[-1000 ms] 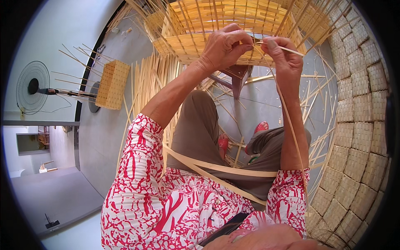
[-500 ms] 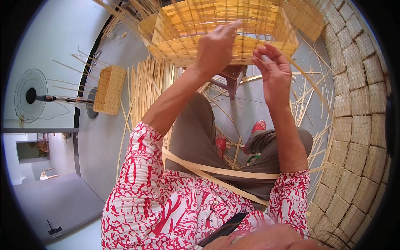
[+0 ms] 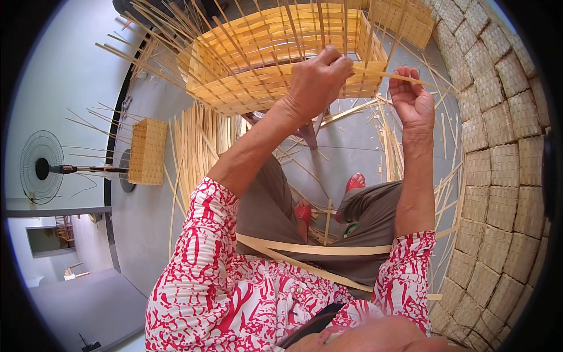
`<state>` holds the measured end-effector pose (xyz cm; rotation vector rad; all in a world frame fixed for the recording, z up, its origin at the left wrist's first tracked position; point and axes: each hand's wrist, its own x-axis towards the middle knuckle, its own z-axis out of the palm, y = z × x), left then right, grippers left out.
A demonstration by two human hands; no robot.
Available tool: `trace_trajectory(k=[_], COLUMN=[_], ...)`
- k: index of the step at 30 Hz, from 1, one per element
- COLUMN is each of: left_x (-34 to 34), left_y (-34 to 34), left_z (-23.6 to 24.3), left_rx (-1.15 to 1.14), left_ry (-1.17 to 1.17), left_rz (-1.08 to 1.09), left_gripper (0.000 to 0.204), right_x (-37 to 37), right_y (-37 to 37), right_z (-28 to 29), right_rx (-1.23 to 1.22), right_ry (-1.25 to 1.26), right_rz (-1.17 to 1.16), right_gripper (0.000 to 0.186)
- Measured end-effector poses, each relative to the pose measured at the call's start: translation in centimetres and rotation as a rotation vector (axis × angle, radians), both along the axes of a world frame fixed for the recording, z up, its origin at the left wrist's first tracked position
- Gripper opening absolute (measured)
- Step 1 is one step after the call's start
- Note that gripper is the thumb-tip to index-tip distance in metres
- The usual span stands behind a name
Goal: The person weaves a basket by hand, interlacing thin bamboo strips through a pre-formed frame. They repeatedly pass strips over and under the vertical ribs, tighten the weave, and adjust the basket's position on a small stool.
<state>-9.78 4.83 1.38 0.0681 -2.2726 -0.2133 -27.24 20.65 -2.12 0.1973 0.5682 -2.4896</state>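
Note:
A rectangular yellow bamboo basket [image 3: 231, 94], part woven, stands in front of me with bare stakes [image 3: 293, 32] rising from its walls. At its near wall, toward the right corner, my left hand [image 3: 319, 79] is closed in a pinch on a thin bamboo strip [image 3: 380, 73]. The strip runs rightward from those fingers, past the basket's corner. Farther along it, my right hand [image 3: 415, 100] has its curled fingers and thumb around the strip, palm turned up. Exactly what lies under the left fingertips is hidden.
Beneath the basket is a wooden stand [image 3: 308, 136]. Loose strips [image 3: 190, 146] lie on the floor at left, and two flat strips [image 3: 316, 249] cross my lap. A smaller basket [image 3: 146, 151] and a fan [image 3: 42, 168] stand left; stacked woven pieces [image 3: 489, 146] line the right.
The basket sits further left in view. My left hand has moved right along the near wall and down, and my right hand has moved right, with the strip now straighter between them.

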Motion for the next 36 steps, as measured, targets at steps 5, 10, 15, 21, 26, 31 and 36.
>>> trace_trajectory(k=[5, 10, 15, 21, 26, 31, 36], left_x=[0.2, 0.5, 0.5, 0.7, 0.7, 0.6, 0.1], left_y=[-1.2, -2.4, -2.9, -3.2, -3.6, -3.8, -4.2], left_z=[0.1, 0.4, 0.8, 0.2, -0.2, -0.4, -0.4], left_rx=[0.153, 0.231, 0.248, 0.291, 0.286, 0.306, 0.482], left_ry=[0.095, -0.023, 0.017, -0.028, -0.015, 0.011, -0.004], left_rz=[-0.176, -0.294, -0.332, -0.314, -0.311, -0.343, -0.298], left_gripper=[0.011, 0.013, 0.016, 0.012, 0.010, 0.011, 0.012], right_x=[-1.6, 5.5, 7.4, 8.1, 7.4, 7.1, 5.9], right_y=[-0.5, -2.5, -3.5, -3.8, -2.9, -2.5, -2.9], right_z=[-1.7, 4.3, 5.1, 4.5, 4.7, 5.4, 4.7], right_rx=[-0.459, 0.180, 0.507, 0.514, 0.686, 0.775, 0.376], right_ry=[0.253, 0.977, 1.415, 1.391, 1.303, 1.410, 0.724], right_rz=[0.637, 0.419, 0.179, -0.289, -0.414, -0.422, -0.347], right_gripper=[0.023, 0.045, 0.058, 0.015, 0.038, 0.053, 0.015])
